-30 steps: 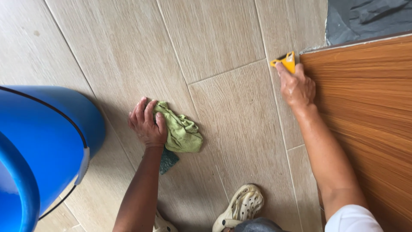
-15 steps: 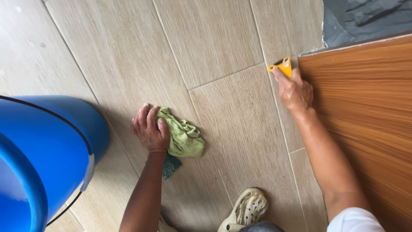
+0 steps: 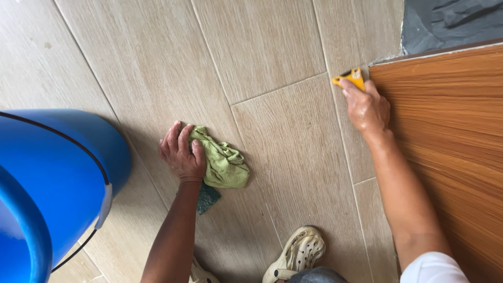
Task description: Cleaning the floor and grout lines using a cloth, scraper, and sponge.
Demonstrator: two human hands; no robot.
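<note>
My left hand [image 3: 181, 154] rests on the light wood-look tile floor [image 3: 272, 57], its fingers closed on the edge of a crumpled green cloth [image 3: 225, 165]. A dark green pad [image 3: 208, 198] peeks out under the cloth beside my wrist. My right hand [image 3: 368, 108] grips a small yellow scraper [image 3: 352, 78] whose tip sits on the floor by the corner of an orange wooden panel [image 3: 450, 131].
A big blue bucket [image 3: 47, 188] with a black wire handle stands at the left. A beige clog [image 3: 298, 252] shows at the bottom. Dark grey slate [image 3: 450, 21] fills the top right corner behind the wooden panel.
The view has shifted a little, so the bucket shows larger. My left hand with the cloth sits slightly lower in the picture. My right hand keeps the scraper at the panel's corner.
</note>
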